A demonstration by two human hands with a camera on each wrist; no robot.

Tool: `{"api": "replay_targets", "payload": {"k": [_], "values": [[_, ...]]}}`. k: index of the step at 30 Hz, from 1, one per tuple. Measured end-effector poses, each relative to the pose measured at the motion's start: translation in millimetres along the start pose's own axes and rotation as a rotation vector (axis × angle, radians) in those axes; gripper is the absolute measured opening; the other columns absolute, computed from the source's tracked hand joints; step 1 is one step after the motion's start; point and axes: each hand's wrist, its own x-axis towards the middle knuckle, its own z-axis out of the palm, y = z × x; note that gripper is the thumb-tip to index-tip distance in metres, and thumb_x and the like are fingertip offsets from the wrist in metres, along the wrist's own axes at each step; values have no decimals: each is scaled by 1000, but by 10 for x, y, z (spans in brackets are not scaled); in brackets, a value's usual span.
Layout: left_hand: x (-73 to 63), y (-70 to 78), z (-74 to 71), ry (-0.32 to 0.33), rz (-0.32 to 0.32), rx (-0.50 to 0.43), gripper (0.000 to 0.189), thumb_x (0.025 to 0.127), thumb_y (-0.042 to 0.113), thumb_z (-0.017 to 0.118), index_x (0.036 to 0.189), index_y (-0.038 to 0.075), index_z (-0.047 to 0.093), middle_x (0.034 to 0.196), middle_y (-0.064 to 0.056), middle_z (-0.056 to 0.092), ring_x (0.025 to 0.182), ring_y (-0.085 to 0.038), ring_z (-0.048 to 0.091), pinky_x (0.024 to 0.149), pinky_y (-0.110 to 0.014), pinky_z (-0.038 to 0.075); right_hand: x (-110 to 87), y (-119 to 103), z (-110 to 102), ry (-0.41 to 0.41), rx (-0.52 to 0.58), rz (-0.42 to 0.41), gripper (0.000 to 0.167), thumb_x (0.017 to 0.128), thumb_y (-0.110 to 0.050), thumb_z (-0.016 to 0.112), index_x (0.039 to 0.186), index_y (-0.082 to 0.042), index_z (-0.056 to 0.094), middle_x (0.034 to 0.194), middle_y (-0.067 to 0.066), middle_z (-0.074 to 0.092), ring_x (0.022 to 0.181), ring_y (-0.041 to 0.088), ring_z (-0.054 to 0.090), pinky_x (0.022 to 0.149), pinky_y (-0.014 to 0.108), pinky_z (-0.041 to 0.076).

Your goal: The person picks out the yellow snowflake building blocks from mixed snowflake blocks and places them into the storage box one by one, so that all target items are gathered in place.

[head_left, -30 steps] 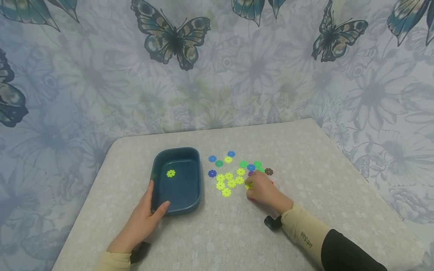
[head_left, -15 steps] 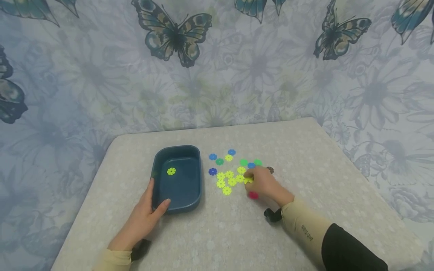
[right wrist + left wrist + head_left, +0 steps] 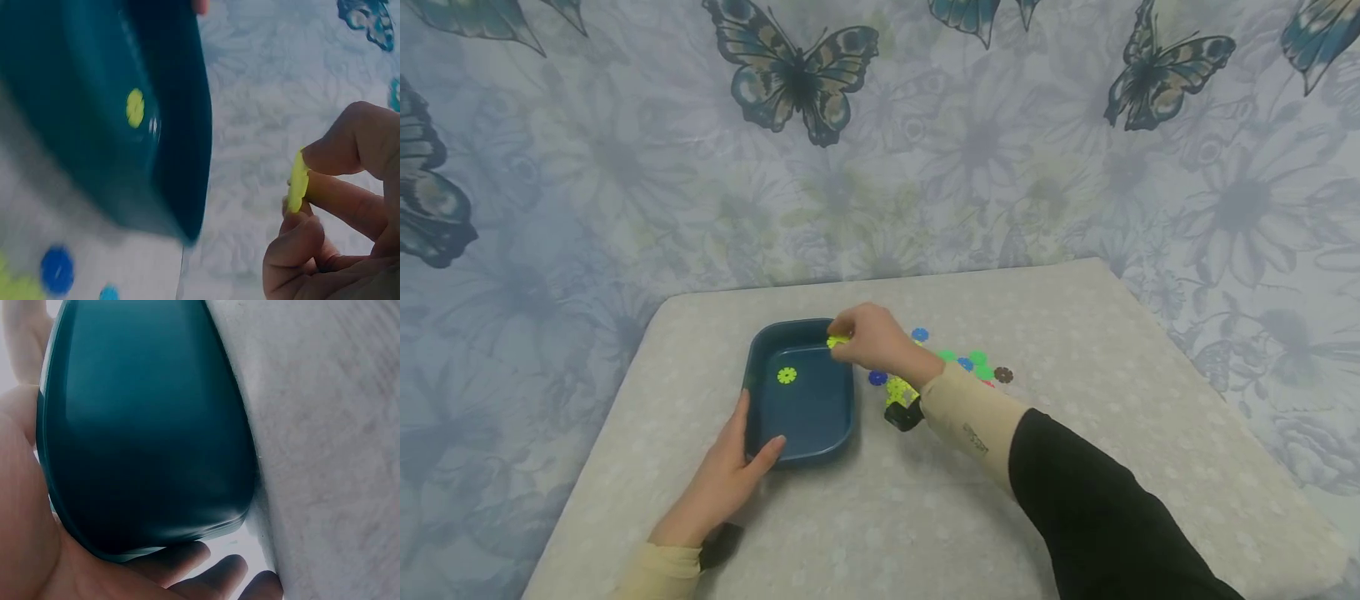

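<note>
Perhaps a room in a home: butterfly wallpaper (image 3: pixel 880 183) behind a pale table (image 3: pixel 1150 400).

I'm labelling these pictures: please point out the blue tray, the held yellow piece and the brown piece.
Blue tray (image 3: pixel 812 410): head view, bare inner floor.
Held yellow piece (image 3: pixel 299 182): right wrist view, middle of its visible side.
Brown piece (image 3: pixel 1003 375): head view, middle.

Table (image 3: pixel 865 533): beige, faint pale pattern, rounded back left corner. Wall (image 3: pixel 925 208) behind table: pale blue-grey, large faint flowers. Big butterfly (image 3: pixel 797 75) printed above table's back edge, left half. Second butterfly (image 3: pixel 1142 71) above table's back right corner. Third butterfly (image 3: pixel 433 208), partly out of view, left of table.
</note>
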Motion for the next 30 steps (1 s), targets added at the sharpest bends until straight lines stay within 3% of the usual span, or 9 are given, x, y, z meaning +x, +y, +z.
{"api": "replay_targets", "payload": {"k": [5,11,20,30], "values": [[-18,-14,-5,-5,-4,-8,102,102,57,56,165,10,-9,172,-23,4,156,-48,13,120,-70,21,321,-280,272,-27,-21,-26,36,89,-16,73,125,-7,75,124,5,74,117,20,69,95,30,58],[-32,-39,-6,-6,-7,-18,101,102,57,55,165,11,-9,172,-22,4,156,-47,13,120,-69,21,511,-416,587,-72,21,11,34,92,-19,74,124,-7,75,123,5,75,114,20,70,90,29,59],[-28,-57,3,26,56,-16,99,103,55,55,165,7,-5,171,-25,7,155,-48,16,120,-69,23,590,-274,957,-120,20,114,21,89,-23,79,107,-11,80,105,0,77,88,13,70,74,26,58],[-34,-68,4,34,60,3,99,103,51,58,165,6,-4,171,-25,7,155,-48,16,120,-68,23,597,-208,1104,-249,-112,102,10,83,-15,84,90,-11,78,81,-3,71,73,11,65,65,23,55]]}}
